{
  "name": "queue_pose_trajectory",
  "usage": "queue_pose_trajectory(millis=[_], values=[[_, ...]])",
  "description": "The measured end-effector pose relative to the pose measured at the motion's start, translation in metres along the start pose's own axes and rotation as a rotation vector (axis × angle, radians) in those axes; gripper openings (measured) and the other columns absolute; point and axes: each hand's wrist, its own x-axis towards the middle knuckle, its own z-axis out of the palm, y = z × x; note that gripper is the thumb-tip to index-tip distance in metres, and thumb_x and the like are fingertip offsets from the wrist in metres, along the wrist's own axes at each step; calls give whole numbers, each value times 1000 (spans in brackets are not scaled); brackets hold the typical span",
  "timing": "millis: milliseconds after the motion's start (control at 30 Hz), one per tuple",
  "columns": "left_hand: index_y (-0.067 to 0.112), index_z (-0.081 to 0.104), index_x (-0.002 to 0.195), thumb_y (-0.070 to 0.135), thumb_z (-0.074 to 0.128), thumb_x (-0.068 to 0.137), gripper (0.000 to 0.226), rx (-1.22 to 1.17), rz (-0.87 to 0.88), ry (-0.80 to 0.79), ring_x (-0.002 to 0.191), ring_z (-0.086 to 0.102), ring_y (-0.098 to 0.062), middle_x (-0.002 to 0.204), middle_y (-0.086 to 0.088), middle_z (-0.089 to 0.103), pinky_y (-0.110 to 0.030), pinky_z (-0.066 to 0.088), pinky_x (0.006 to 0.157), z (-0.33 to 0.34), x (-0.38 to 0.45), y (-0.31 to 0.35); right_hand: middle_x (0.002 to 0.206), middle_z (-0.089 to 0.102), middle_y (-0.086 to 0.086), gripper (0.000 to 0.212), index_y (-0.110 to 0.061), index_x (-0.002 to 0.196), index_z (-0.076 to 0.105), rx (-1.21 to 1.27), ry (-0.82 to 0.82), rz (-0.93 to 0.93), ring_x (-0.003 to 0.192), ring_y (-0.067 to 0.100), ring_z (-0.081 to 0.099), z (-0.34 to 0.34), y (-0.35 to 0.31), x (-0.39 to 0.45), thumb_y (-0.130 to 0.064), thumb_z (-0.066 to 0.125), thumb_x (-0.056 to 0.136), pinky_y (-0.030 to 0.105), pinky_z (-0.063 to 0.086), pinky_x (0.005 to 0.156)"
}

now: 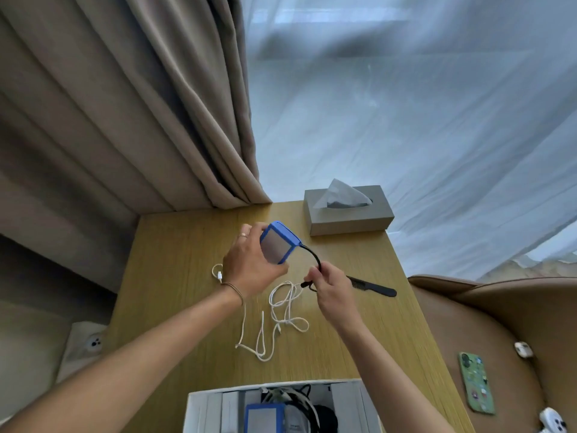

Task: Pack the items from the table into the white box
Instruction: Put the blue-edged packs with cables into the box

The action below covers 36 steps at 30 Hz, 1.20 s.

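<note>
On the desk (175, 245) at about 9 o'clock from the centre lies the plug end of a white cable (282, 320), half hidden behind the wrist; the rest sprawls in loose loops toward 6 o'clock. It looks light and floppy, apt to snag, so prob. best gathered into a coil and pinched across the bundle, not lifted by one end.

Left hand (249, 267), fingers and thumb curled round the blue-cased power bank (279, 243), holds it tilted up off the desk, a bit above centre. Rigid block, looks fairly dense w/ a grippy case; grip across the short sides seems secure.

From its corner a short black cable (313, 259) arcs down to the right hand (327, 287), which pinches it near the free end, other fingers curled in. Stiffish cord, holds its bend; prob. better folded against the body of the bank before packing.

At 3 o'clock a black comb (373, 287) lies flat, partly behind that hand: thin, light, stiff, easiest lifted by the handle.

At 6 o'clock, the near edge, the white box (206, 410) stands open w/ a second blue-cased unit and cords already inside. Space looks tight.
</note>
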Motion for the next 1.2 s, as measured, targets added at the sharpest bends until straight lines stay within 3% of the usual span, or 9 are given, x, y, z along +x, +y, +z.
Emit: queue_pose_trajectory(millis=[233, 367, 467, 600, 667, 900, 1033, 1133, 1200], values=[[20, 56, 106, 46, 87, 52, 67, -756, -341, -145, 86, 66, -18, 104, -8, 66, -31, 57, 65, -35, -35, 20, 70, 66, 3, 32, -11, 82, 64, 74, -99, -93, 68, 30, 60, -10, -38, -36, -23, 45, 106, 53, 51, 72], [17, 59, 117, 40, 88, 65, 63, -972, -475, -219, 80, 66, -9, 102, -4, 67, -18, 52, 62, -49, -68, 35, 60, 55, -5, 30, -16, 83, 63, 183, -200, -58, 56, 12, 50, -7, -50, -67, -26, 46, 106, 33, 43, 55], [14, 56, 125, 47, 81, 68, 70, -1064, -541, -236, 89, 65, -16, 108, -8, 67, -26, 53, 72, -57, -93, 43, 57, 50, -11, 30, -18, 83, 62, 173, -206, -52, 53, 6, 44, -11, -49, -91, -31, 48, 105, 26, 38, 55], [9, 50, 133, 35, 61, 94, 48, -1200, -656, -267, 104, 65, -30, 125, -19, 65, -48, 55, 91, -60, -128, 53, 59, 52, -11, 31, -22, 92, 65, 79, -319, -58, 53, 8, 44, -15, -49, -121, -53, 62, 90, 28, 38, 54], [8, 49, 134, 30, 55, 100, 41, -1265, -715, -285, 100, 65, -28, 124, -20, 64, -44, 57, 81, -61, -145, 56, 66, 61, -11, 23, -29, 95, 66, -31, -306, -52, 55, 3, 52, -18, -45, -135, -49, 71, 85, 19, 43, 53], [25, 50, 131, 23, 65, 95, 39, -954, -555, -432, 99, 71, -26, 117, -14, 66, -40, 62, 71, -73, -184, 39, 73, 61, -8, 21, -11, 109, 65, 116, -408, 206, 51, -3, 51, -40, -25, -178, -24, 71, 93, 13, 39, 49], [23, 54, 127, 9, 69, 91, 42, -741, -406, -476, 90, 71, -20, 113, -14, 60, -34, 62, 64, -71, -196, 37, 64, 51, -6, 25, -8, 114, 62, 220, -496, 371, 49, 7, 39, -46, -6, -203, -23, 68, 95, 20, 29, 46], [26, 54, 129, 17, 75, 85, 49, -489, -278, -486, 96, 65, -11, 121, -1, 57, -23, 58, 75, -61, -214, 35, 61, 52, -3, 28, -4, 111, 60, 203, -481, 461, 45, 7, 39, -43, 10, -217, -26, 68, 95, 20, 28, 45], [31, 47, 139, 36, 80, 76, 71, -342, -186, -537, 109, 59, -10, 127, 7, 53, -25, 54, 88, -52, -230, 32, 59, 54, -2, 25, -5, 105, 60, 218, -468, 498, 43, 8, 39, -42, 21, -223, -26, 68, 95, 20, 28, 43]])
